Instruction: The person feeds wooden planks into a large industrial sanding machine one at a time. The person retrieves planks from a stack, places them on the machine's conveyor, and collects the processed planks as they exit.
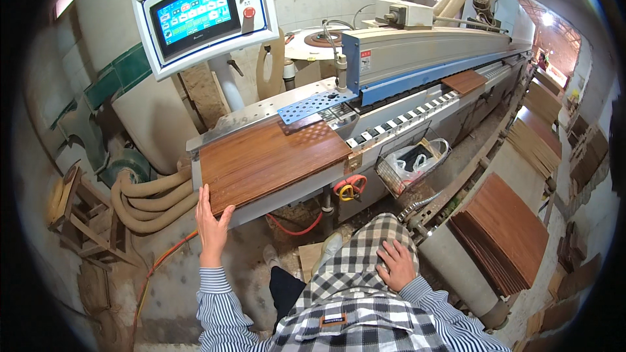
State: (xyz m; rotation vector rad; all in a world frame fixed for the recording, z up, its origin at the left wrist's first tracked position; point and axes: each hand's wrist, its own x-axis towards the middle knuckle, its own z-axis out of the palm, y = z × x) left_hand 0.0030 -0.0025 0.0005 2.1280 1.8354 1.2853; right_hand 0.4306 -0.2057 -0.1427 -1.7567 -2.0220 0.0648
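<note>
A brown wood-grain board [267, 166] lies on the infeed of a long edge machine [430, 58], partly under a perforated blue plate [303, 105]. My left hand [212, 221] touches the board's left end at the near corner, fingers stretched upward along its edge, thumb apart. My right hand [396, 261] rests with spread fingers on my black-and-white checked apron [352, 293]. Farther along the machine sits a smaller brown board [463, 80].
A control screen [195, 16] stands at upper left. Hoses [130, 202] and a wooden stool [88, 221] are at left. Red-and-yellow scissors [349, 188] hang below the machine near a wire basket [411, 163]. Stacked brown boards [505, 228] lie on a roller conveyor at right.
</note>
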